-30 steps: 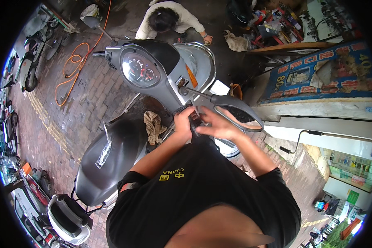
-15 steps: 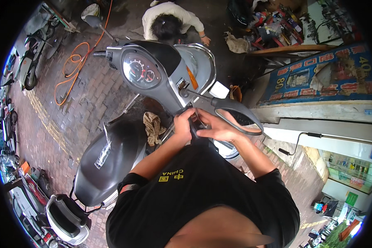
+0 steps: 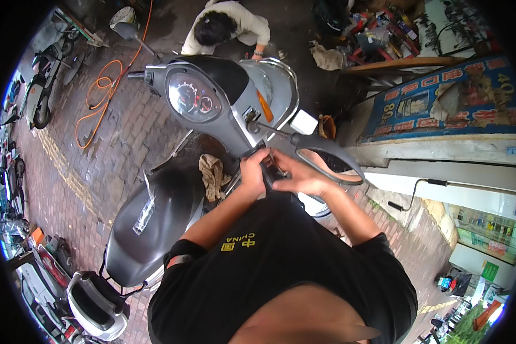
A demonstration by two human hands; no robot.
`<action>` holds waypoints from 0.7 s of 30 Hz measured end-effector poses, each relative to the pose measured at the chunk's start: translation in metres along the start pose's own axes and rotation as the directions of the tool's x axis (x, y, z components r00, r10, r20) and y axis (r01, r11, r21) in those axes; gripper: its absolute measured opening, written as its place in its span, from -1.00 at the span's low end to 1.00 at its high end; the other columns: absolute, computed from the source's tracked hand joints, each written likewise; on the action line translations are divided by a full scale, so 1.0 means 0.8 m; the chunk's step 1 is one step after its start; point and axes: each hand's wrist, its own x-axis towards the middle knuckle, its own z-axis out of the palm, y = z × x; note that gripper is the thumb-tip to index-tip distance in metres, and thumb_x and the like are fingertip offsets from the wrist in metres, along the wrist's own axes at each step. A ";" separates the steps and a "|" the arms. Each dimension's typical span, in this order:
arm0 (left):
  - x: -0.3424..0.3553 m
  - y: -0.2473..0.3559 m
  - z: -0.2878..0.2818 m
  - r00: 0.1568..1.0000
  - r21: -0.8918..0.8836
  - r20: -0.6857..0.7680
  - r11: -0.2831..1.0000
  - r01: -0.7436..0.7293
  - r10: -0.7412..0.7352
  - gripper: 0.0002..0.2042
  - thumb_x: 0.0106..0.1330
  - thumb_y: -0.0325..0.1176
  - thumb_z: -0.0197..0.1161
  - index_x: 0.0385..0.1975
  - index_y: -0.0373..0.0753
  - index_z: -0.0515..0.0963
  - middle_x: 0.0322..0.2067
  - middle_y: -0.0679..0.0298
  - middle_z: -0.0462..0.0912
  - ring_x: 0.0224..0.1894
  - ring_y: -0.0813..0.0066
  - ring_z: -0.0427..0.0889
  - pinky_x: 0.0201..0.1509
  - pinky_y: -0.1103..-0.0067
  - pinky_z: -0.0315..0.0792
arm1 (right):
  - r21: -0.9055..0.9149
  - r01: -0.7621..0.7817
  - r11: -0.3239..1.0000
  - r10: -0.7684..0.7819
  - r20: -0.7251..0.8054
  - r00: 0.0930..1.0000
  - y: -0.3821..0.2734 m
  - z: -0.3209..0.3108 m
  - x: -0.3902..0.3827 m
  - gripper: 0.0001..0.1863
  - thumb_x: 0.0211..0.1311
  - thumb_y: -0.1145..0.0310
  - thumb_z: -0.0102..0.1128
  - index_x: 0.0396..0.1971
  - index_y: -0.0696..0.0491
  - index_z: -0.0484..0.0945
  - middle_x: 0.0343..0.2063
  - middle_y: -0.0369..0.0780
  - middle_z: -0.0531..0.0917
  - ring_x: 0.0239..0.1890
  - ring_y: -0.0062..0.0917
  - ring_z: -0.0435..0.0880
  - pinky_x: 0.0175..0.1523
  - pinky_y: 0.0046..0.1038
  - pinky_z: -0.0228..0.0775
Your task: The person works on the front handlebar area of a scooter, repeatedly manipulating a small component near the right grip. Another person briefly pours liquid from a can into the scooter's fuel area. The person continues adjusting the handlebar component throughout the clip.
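A silver and black scooter point(image 3: 195, 100) stands before me with its round dashboard facing up. My left hand point(image 3: 254, 172) is closed around its black handlebar grip point(image 3: 269, 182), just below the mirror stalk. My right hand point(image 3: 298, 179) wraps the same grip from the right, fingers curled in near the lever; what lies between the hands is mostly hidden. The mirror point(image 3: 341, 160) overhangs my right hand. The black seat point(image 3: 135, 241) is at my left, with a crumpled rag point(image 3: 211, 175) beside it.
A co-worker point(image 3: 241, 26) in a pale top bends at the scooter's front. An orange hose point(image 3: 100, 106) lies on the brick pavement. Cluttered tools and parts point(image 3: 378, 34) are at upper right, above a blue signboard point(image 3: 441, 103). Parked scooters point(image 3: 43, 86) line the left.
My right hand's fingers have drawn in from spread to curled on the grip. My left hand has stayed nearly still. The co-worker's head and arm have shifted, ending farther left.
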 end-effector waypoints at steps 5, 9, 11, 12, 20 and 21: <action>-0.008 0.006 0.034 0.998 0.096 -0.065 0.995 -0.015 0.021 -0.67 0.24 -0.28 0.32 -0.05 -0.30 0.60 -0.13 0.21 0.71 -0.04 0.38 0.66 0.07 0.44 0.43 | 0.932 0.066 0.357 -0.004 -0.069 0.998 0.219 0.028 0.029 -0.31 0.19 0.23 0.44 0.25 0.25 0.43 0.09 0.07 0.61 0.27 -0.31 0.52 0.29 -0.33 0.40; -0.002 0.000 0.019 0.999 0.063 -0.050 0.998 -0.003 0.006 -0.76 0.25 -0.32 0.30 -0.14 -0.29 0.60 -0.19 0.21 0.70 -0.10 0.38 0.64 -0.01 0.41 0.49 | 0.138 -0.004 0.990 0.018 -0.099 0.995 0.101 0.066 0.009 -0.15 0.11 0.08 0.38 0.29 0.29 0.29 0.14 0.14 0.53 0.24 -0.13 0.52 0.31 -0.22 0.32; -0.005 0.006 0.018 0.999 0.040 -0.051 0.999 -0.008 0.010 -0.80 0.27 -0.33 0.28 -0.20 -0.28 0.60 -0.22 0.22 0.69 -0.15 0.40 0.62 -0.07 0.41 0.50 | 0.088 -0.075 0.993 0.073 0.030 0.997 0.069 0.062 0.011 -0.11 0.04 0.12 0.33 0.33 0.29 0.24 0.14 0.17 0.51 0.24 -0.07 0.50 0.32 -0.24 0.30; -0.003 0.004 0.016 0.999 0.028 -0.048 1.000 -0.009 0.010 -0.80 0.27 -0.33 0.28 -0.20 -0.28 0.60 -0.22 0.22 0.69 -0.15 0.40 0.63 -0.07 0.41 0.50 | 0.143 -0.105 0.984 0.098 0.053 0.994 0.069 0.060 0.010 -0.12 0.02 0.18 0.30 0.33 0.30 0.22 0.19 0.18 0.48 0.29 -0.07 0.46 0.35 -0.28 0.27; 0.001 0.007 0.021 0.999 0.005 -0.015 0.999 0.050 -0.050 -0.72 0.23 -0.28 0.33 -0.11 -0.25 0.61 -0.15 0.24 0.71 -0.01 0.40 0.62 0.11 0.42 0.37 | -0.072 0.013 0.997 -0.021 -0.113 0.993 0.090 0.076 0.020 -0.31 -0.02 0.46 0.11 0.22 0.31 0.32 0.12 0.20 0.48 0.25 0.05 0.43 0.36 -0.22 0.26; -0.002 0.004 0.012 0.996 -0.019 -0.010 0.996 0.092 -0.093 -0.71 0.22 -0.28 0.33 -0.10 -0.25 0.60 -0.14 0.24 0.71 0.01 0.40 0.61 0.13 0.42 0.34 | -0.064 0.029 0.998 -0.037 -0.127 0.991 0.091 0.075 0.022 -0.36 -0.04 0.46 0.12 0.17 0.29 0.38 0.08 0.21 0.48 0.21 0.09 0.44 0.34 -0.23 0.28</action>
